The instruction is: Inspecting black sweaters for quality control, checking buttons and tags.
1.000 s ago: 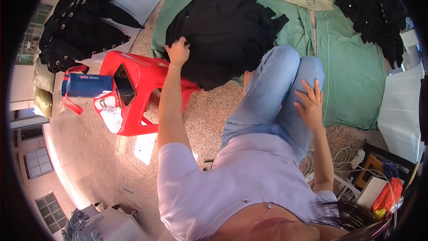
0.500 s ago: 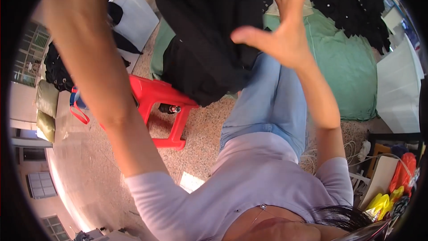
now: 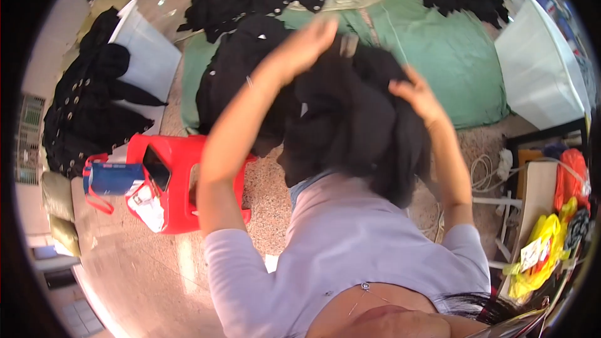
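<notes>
A bunched black garment (image 3: 354, 125) lies across my lap, its surface blurred by motion. My left hand (image 3: 313, 37) is at its far edge; the fingers are smeared, so whether they grip the cloth cannot be told. At the garment's right side is my right hand (image 3: 418, 94), thumb apart from the fingers and resting against the cloth, with no clear grip showing. Just left of the lap, another heap of black cloth (image 3: 231, 72) with small pale spots rests against the green bundle (image 3: 447, 62).
A red stool (image 3: 181, 150) stands at my left with a phone (image 3: 156, 168) and a blue pouch (image 3: 116, 178). Black garments with metal eyelets (image 3: 81, 116) hang over a white bin (image 3: 153, 44). Another white bin (image 3: 538, 56) is at right, near cables (image 3: 482, 175) and yellow bags (image 3: 538, 250).
The black garment has come down from the upper middle onto my lap. My left hand has moved right and inward; my right hand has lowered to the cloth. The view has shifted.
</notes>
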`<state>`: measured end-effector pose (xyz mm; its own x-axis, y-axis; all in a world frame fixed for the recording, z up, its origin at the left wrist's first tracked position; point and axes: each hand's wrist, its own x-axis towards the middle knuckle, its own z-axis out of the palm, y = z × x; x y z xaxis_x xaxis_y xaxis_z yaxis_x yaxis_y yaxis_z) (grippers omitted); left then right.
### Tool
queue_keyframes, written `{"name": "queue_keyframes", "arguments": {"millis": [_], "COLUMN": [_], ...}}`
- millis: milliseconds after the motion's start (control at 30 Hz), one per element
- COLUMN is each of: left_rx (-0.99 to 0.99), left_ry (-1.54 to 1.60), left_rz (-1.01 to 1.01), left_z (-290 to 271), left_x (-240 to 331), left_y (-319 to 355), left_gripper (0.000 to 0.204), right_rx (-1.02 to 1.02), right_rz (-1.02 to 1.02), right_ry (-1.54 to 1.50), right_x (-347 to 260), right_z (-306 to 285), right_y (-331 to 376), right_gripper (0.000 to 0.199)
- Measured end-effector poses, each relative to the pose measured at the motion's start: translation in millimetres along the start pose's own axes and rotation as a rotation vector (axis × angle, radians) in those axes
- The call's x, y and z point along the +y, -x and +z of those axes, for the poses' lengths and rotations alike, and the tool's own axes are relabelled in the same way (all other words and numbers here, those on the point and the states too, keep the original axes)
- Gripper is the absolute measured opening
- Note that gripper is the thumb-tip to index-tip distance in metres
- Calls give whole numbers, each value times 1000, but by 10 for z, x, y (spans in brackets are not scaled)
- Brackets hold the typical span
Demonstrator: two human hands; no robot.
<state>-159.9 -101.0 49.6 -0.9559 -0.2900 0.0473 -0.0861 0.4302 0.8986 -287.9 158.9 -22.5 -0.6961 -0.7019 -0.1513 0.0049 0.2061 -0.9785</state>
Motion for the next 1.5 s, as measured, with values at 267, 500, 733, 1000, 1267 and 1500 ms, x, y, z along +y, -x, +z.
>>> {"name": "queue_keyframes", "arguments": {"millis": [267, 500, 733, 1000, 1267, 1500], "left_rx": [622, 390, 225, 329, 306, 584], "left_ry": [192, 449, 988, 763, 631, 1123], "left_rz": [-245, -423, -470, -393, -485, -371], "left_z": [725, 558, 518, 549, 327, 266], "left_x": [-1901, -1926, -2352, -1864, -1318, -375], "left_y": [1813, 2168, 2447, 2335, 2281, 2004], "left_gripper": [30, 42, 77, 44, 14, 3], "right_rx": [116, 188, 60, 265, 660, -250], "right_rz": [-95, -482, -364, -583, -873, -1215], "right_ry": [76, 445, 335, 371, 455, 474], "right_x": [1581, 1041, 632, 932, -351, -913], "right_z": [-58, 266, 534, 454, 210, 889], "right_y": [234, 76, -56, -322, -213, 815], "right_gripper": [55, 55, 48, 28, 18, 24]}}
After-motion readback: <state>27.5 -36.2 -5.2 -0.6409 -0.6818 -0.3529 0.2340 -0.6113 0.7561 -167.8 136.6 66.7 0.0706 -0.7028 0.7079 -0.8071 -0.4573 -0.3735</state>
